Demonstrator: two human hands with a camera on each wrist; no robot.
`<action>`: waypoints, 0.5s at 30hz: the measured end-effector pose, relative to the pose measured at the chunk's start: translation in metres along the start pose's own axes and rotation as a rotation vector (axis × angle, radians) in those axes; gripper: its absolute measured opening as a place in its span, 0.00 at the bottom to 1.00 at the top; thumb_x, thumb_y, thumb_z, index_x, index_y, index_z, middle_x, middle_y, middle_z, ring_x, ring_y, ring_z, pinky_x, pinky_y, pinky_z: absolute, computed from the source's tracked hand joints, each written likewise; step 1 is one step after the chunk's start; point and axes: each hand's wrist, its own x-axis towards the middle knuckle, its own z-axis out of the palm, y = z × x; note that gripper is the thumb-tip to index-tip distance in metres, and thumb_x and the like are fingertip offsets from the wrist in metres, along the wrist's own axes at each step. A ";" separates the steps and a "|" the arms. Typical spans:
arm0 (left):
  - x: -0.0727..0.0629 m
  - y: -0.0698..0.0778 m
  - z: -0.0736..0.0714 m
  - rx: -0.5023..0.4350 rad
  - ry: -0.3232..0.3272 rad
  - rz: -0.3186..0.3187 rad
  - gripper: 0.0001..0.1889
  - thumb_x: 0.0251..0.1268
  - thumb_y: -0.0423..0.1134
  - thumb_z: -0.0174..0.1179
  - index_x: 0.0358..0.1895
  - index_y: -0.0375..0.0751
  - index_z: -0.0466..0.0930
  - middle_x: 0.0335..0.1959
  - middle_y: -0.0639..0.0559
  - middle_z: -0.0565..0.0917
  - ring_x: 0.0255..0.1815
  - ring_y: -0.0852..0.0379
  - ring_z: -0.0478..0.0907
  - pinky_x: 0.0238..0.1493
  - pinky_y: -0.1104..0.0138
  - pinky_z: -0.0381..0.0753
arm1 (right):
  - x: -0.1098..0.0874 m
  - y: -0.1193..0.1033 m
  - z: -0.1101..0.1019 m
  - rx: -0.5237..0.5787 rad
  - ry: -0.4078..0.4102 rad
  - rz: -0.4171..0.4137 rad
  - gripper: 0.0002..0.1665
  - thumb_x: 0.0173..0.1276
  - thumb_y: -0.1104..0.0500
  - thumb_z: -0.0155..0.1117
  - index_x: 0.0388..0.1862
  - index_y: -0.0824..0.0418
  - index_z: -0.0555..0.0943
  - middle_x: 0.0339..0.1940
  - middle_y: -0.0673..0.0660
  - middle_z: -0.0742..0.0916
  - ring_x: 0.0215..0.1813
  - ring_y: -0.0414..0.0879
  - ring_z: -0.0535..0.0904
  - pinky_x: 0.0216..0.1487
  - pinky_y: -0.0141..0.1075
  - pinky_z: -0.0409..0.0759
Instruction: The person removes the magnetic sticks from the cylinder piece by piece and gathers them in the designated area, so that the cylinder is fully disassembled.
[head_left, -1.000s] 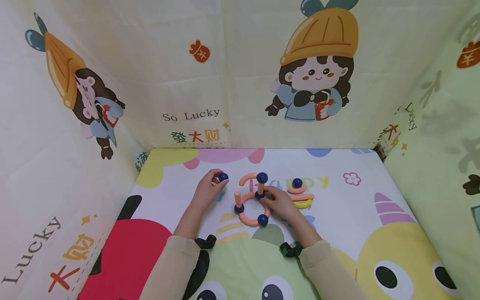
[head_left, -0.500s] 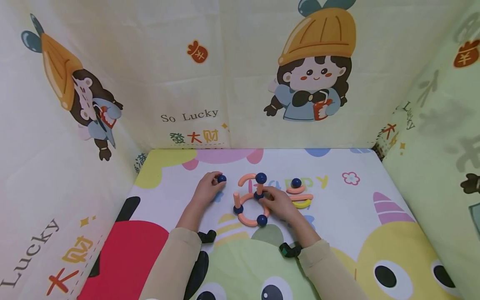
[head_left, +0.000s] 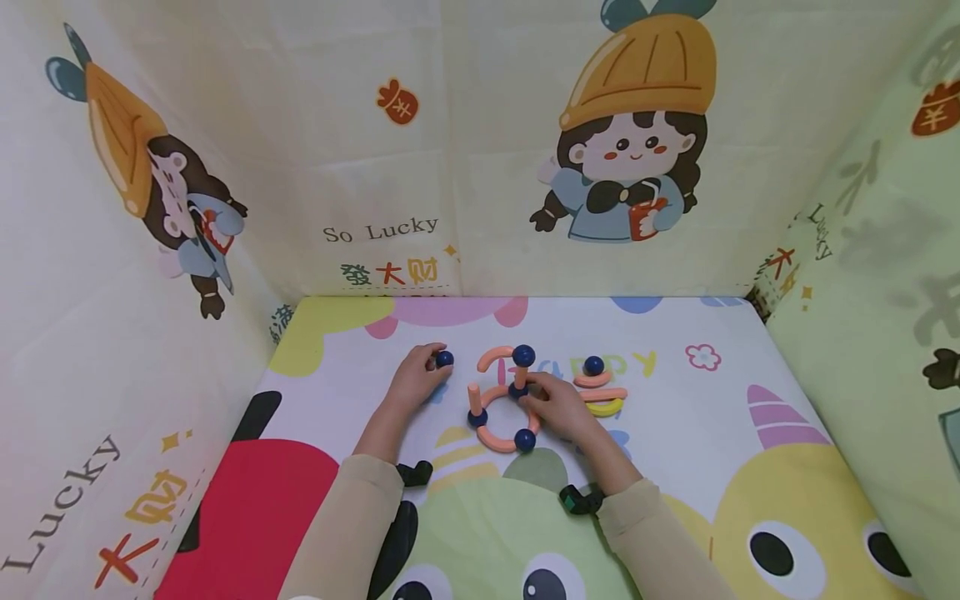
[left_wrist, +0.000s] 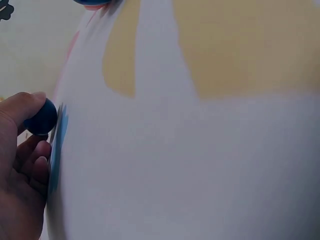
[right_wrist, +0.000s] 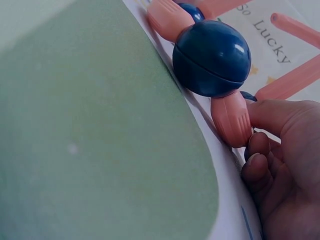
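Note:
My left hand [head_left: 411, 377] pinches a dark blue ball [head_left: 445, 358] between thumb and fingers, close over the table left of the built toy. In the left wrist view the ball [left_wrist: 42, 119] sits under the thumb, with the other fingers curled below. A ball-and-stick structure [head_left: 497, 442] of pink curved rods and blue balls forms a ring. Two short pink rods stand up from it; the right one bears a blue ball [head_left: 523, 356] with a curved rod [head_left: 492, 358] reaching left. My right hand [head_left: 558, 404] grips the ring's right side, thumb and fingers at a curved rod [right_wrist: 231, 120].
Right of the structure lie spare parts: a blue ball [head_left: 594, 366] by a pink curved rod [head_left: 593, 381], a straight pink rod [head_left: 607, 394] and a yellow curved rod [head_left: 606, 409]. Printed cloth [head_left: 495, 167] walls in the back and sides of the patterned table [head_left: 675, 417].
My left hand has come slightly nearer to me and lower with the ball still pinched. The right hand and the structure have stayed in place.

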 end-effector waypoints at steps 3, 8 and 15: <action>-0.001 0.001 -0.001 -0.018 -0.011 -0.011 0.28 0.66 0.49 0.64 0.68 0.52 0.71 0.50 0.48 0.73 0.47 0.51 0.70 0.48 0.58 0.68 | -0.001 -0.001 0.000 -0.002 0.002 -0.004 0.24 0.69 0.50 0.66 0.64 0.46 0.78 0.32 0.50 0.79 0.35 0.47 0.73 0.36 0.38 0.70; -0.004 0.001 -0.003 -0.042 -0.016 -0.021 0.29 0.65 0.49 0.64 0.69 0.53 0.71 0.54 0.48 0.73 0.49 0.50 0.69 0.50 0.58 0.69 | -0.001 0.000 0.000 -0.002 0.008 -0.005 0.24 0.69 0.49 0.66 0.64 0.45 0.78 0.31 0.50 0.79 0.35 0.47 0.73 0.36 0.38 0.70; -0.007 0.001 -0.006 -0.021 0.000 0.006 0.27 0.66 0.49 0.64 0.68 0.54 0.71 0.58 0.48 0.71 0.49 0.51 0.70 0.51 0.58 0.71 | -0.001 0.001 0.000 0.005 0.007 0.000 0.24 0.69 0.49 0.66 0.64 0.45 0.78 0.31 0.50 0.79 0.34 0.46 0.73 0.35 0.38 0.70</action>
